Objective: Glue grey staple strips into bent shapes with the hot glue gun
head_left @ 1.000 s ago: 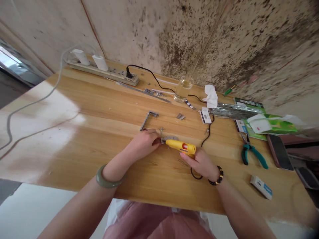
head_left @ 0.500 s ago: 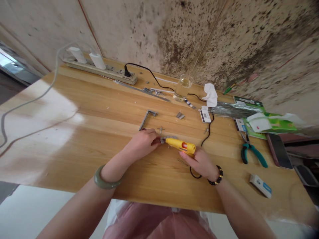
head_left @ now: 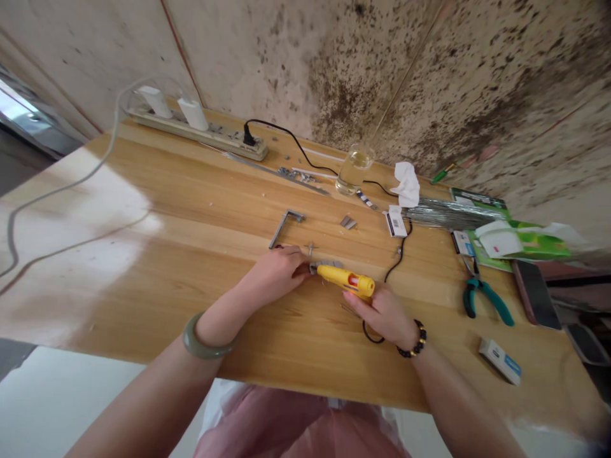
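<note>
A yellow hot glue gun [head_left: 344, 278] is in my right hand [head_left: 384, 313], its nozzle pointing left. The nozzle tip is at some small grey pieces [head_left: 329, 263] on the wooden table. My left hand [head_left: 282, 272] is beside the tip with its fingers pinched together at the left end of these pieces. Whatever lies between those fingertips is hidden. Just behind stands a small metal cross-shaped part [head_left: 310, 247]. An L-shaped grey metal bar [head_left: 283, 228] lies beyond my left hand.
At the back are a power strip [head_left: 210, 135], a glass of pale liquid [head_left: 354, 170] and loose metal bits [head_left: 300, 175]. To the right lie teal-handled pliers [head_left: 485, 296], a phone [head_left: 535, 294], a small box [head_left: 499, 361] and a wire bundle [head_left: 446, 213]. A black cord [head_left: 400, 254] runs behind my right hand.
The view has shifted slightly. Both hands and the glue gun keep nearly the same place over the grey pieces.
</note>
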Available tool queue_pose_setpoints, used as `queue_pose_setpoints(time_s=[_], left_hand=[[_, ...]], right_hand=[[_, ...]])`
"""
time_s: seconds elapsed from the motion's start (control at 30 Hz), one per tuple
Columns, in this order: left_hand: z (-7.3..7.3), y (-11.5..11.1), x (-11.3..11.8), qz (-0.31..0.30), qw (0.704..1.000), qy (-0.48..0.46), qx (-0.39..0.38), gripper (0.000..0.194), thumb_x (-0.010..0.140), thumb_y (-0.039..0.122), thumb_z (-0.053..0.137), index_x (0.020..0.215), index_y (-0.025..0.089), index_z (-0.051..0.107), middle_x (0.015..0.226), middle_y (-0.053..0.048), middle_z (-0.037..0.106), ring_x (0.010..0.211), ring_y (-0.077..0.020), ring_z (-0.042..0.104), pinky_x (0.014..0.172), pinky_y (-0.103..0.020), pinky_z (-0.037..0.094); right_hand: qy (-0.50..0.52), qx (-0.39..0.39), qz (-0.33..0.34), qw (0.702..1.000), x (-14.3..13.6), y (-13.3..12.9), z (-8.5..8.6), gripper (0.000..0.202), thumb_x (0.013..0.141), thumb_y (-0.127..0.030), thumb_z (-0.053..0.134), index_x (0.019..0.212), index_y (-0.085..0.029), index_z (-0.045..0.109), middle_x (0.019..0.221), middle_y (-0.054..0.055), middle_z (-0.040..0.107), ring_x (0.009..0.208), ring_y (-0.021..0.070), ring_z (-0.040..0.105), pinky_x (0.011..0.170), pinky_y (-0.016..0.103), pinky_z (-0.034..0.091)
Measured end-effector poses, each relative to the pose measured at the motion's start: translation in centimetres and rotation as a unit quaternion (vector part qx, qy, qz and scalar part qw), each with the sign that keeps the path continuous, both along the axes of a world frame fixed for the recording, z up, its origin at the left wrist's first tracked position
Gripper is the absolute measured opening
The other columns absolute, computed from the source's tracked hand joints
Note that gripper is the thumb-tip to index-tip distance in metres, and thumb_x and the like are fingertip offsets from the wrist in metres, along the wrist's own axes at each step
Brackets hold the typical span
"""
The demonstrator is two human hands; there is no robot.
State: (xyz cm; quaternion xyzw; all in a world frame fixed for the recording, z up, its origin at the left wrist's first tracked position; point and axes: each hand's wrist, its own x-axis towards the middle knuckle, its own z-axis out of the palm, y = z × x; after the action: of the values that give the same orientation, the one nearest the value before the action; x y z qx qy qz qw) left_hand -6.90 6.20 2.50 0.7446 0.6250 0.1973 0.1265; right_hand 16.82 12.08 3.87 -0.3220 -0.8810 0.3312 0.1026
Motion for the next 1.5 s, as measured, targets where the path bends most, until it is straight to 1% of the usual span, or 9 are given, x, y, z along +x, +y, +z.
queue_pose_setpoints(time_s=[0.23, 0.43, 0.53, 0.73, 0.83, 1.0, 1.2, 1.37, 1.5], left_hand=[[0.2, -0.1, 0.0, 0.001, 1.000, -0.001, -0.007, 0.014, 0.083, 0.023, 0.055, 0.090, 0.017, 0.065, 0.084, -0.006, 0.066, 0.081, -0.0180, 0.062, 0.075, -0.029, 0.047], [0.1, -0.1, 0.0, 0.003, 1.000, -0.005, 0.003, 0.013, 0.081, 0.023, 0.057, 0.090, 0.018, 0.065, 0.087, -0.006, 0.067, 0.081, -0.0183, 0.062, 0.075, -0.029, 0.047], [0.1, -0.1, 0.0, 0.005, 1.000, -0.013, 0.007, 0.013, 0.081, 0.022, 0.057, 0.091, 0.017, 0.065, 0.088, -0.006, 0.067, 0.081, -0.0182, 0.062, 0.075, -0.029, 0.047], [0.2, -0.1, 0.0, 0.012, 1.000, -0.007, -0.007, 0.011, 0.080, 0.021, 0.058, 0.088, 0.017, 0.065, 0.084, -0.005, 0.066, 0.080, -0.0177, 0.061, 0.074, -0.028, 0.046], [0.3, -0.1, -0.1, 0.011, 1.000, -0.011, -0.006, 0.012, 0.079, 0.019, 0.059, 0.089, 0.016, 0.065, 0.083, -0.006, 0.065, 0.078, -0.0172, 0.060, 0.071, -0.027, 0.046], [0.4, -0.1, -0.2, 0.010, 1.000, -0.025, -0.009, 0.010, 0.080, 0.019, 0.057, 0.086, 0.016, 0.065, 0.080, -0.005, 0.064, 0.073, -0.0155, 0.059, 0.066, -0.025, 0.045], [0.5, -0.1, -0.2, 0.012, 0.999, -0.037, -0.004, 0.009, 0.080, 0.019, 0.056, 0.083, 0.017, 0.065, 0.078, -0.004, 0.064, 0.073, -0.0153, 0.059, 0.067, -0.025, 0.045], [0.3, 0.0, -0.3, 0.014, 0.999, -0.033, -0.010, 0.010, 0.079, 0.021, 0.056, 0.083, 0.018, 0.065, 0.078, -0.004, 0.063, 0.072, -0.0153, 0.059, 0.065, -0.025, 0.045], [0.4, 0.2, -0.5, 0.013, 1.000, -0.025, -0.011, 0.010, 0.080, 0.022, 0.055, 0.084, 0.019, 0.064, 0.076, -0.003, 0.062, 0.070, -0.0148, 0.058, 0.065, -0.025, 0.045]], right_hand=[[-0.009, -0.002, 0.019, 1.000, 0.4, 0.1, 0.4, 0.024, 0.091, -0.037, 0.044, 0.089, -0.019, 0.059, 0.082, 0.004, 0.068, 0.073, 0.0180, 0.062, 0.065, 0.027, 0.044], [0.004, -0.005, 0.003, 1.000, -0.2, 0.1, -0.2, 0.024, 0.091, -0.038, 0.043, 0.093, -0.019, 0.059, 0.087, 0.005, 0.069, 0.079, 0.0193, 0.063, 0.070, 0.029, 0.045], [0.010, -0.001, -0.003, 1.000, -0.3, 0.1, -0.3, 0.025, 0.091, -0.038, 0.044, 0.093, -0.019, 0.060, 0.086, 0.005, 0.069, 0.078, 0.0191, 0.063, 0.069, 0.028, 0.045], [0.002, -0.005, 0.018, 1.000, 0.0, 0.0, 0.4, 0.025, 0.091, -0.036, 0.044, 0.094, -0.019, 0.062, 0.087, 0.004, 0.069, 0.077, 0.0176, 0.062, 0.066, 0.026, 0.044], [0.001, 0.004, 0.012, 1.000, -0.1, 0.0, 0.6, 0.026, 0.090, -0.036, 0.044, 0.096, -0.018, 0.063, 0.086, 0.005, 0.070, 0.076, 0.0176, 0.063, 0.065, 0.026, 0.043], [0.020, 0.000, 0.001, 1.000, -0.4, 0.0, 0.6, 0.028, 0.090, -0.035, 0.044, 0.101, -0.018, 0.062, 0.091, 0.006, 0.070, 0.080, 0.0183, 0.064, 0.069, 0.026, 0.045], [0.026, -0.010, 0.020, 0.999, -0.1, 0.1, 1.2, 0.025, 0.089, -0.032, 0.047, 0.104, -0.020, 0.063, 0.096, 0.005, 0.070, 0.083, 0.0175, 0.064, 0.070, 0.025, 0.045], [0.028, 0.003, -0.008, 1.000, -0.2, 0.3, 1.2, 0.027, 0.088, -0.036, 0.048, 0.102, -0.018, 0.064, 0.092, 0.005, 0.071, 0.080, 0.0176, 0.064, 0.068, 0.024, 0.044], [0.029, 0.009, 0.010, 1.000, 0.2, 0.5, 1.4, 0.026, 0.086, -0.035, 0.050, 0.099, -0.018, 0.065, 0.085, 0.004, 0.071, 0.072, 0.0162, 0.064, 0.063, 0.023, 0.042]])
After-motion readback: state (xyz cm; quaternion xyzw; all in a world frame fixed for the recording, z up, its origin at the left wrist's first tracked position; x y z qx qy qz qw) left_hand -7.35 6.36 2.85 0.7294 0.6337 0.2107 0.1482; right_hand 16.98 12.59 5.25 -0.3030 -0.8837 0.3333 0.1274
